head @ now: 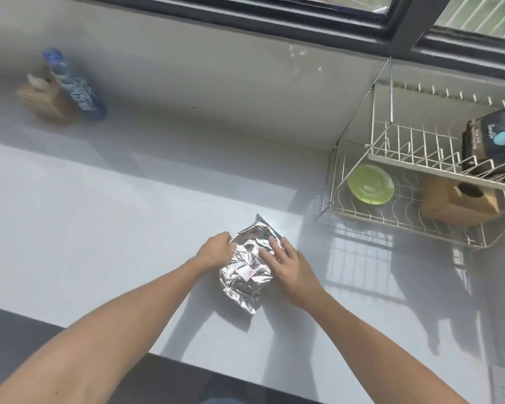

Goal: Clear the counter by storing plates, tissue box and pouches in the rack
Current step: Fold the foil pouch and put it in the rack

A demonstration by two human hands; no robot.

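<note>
Both forearms reach to the silver pouch [248,263] on the counter [99,228], left hand [215,252] pinching its edge, right hand [286,263] spread flat on top; next, seemingly, lifting it toward the rack [391,205] at two o'clock.

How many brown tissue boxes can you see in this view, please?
2. One tissue box stands far left by the wall, beside a blue pouch; another tissue box sits in the rack's lower tier. Others may be hidden beyond the right edge.
</note>
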